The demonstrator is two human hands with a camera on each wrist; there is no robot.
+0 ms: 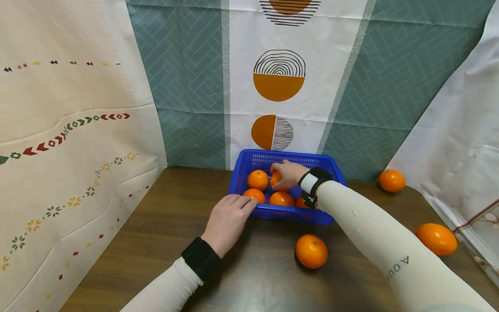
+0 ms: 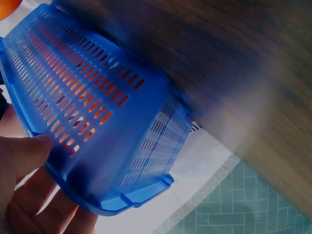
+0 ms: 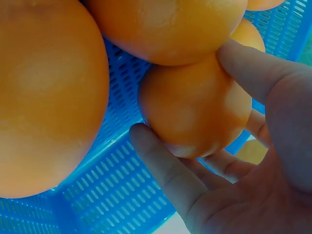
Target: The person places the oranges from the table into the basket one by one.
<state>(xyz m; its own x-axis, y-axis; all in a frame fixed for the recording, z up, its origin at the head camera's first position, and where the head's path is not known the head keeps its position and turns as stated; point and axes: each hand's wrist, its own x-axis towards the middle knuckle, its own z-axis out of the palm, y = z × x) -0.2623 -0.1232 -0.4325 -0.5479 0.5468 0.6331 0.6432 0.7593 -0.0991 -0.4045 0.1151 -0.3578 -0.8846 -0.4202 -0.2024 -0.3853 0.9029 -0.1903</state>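
Note:
A blue perforated plastic basket (image 1: 292,212) stands on the table with several oranges inside. My left hand (image 1: 231,219) grips its near left rim; in the left wrist view the thumb (image 2: 29,151) lies on the outer wall and the other fingers curl over the rim. Inside the basket, my right hand (image 1: 290,174) holds an orange (image 3: 195,107), thumb and fingers spread around it. Beside that fruit are a back-left orange (image 1: 257,179), a front-left orange (image 1: 254,195) and a front-middle orange (image 1: 282,199). Another, at front right, is partly hidden by the right wrist.
On the brown wooden table (image 1: 167,234), one loose orange (image 1: 311,251) lies in front of the basket. Two more, a far orange (image 1: 392,180) and a nearer orange (image 1: 436,239), lie at the right edge. Patterned curtains (image 1: 191,86) enclose the back and sides.

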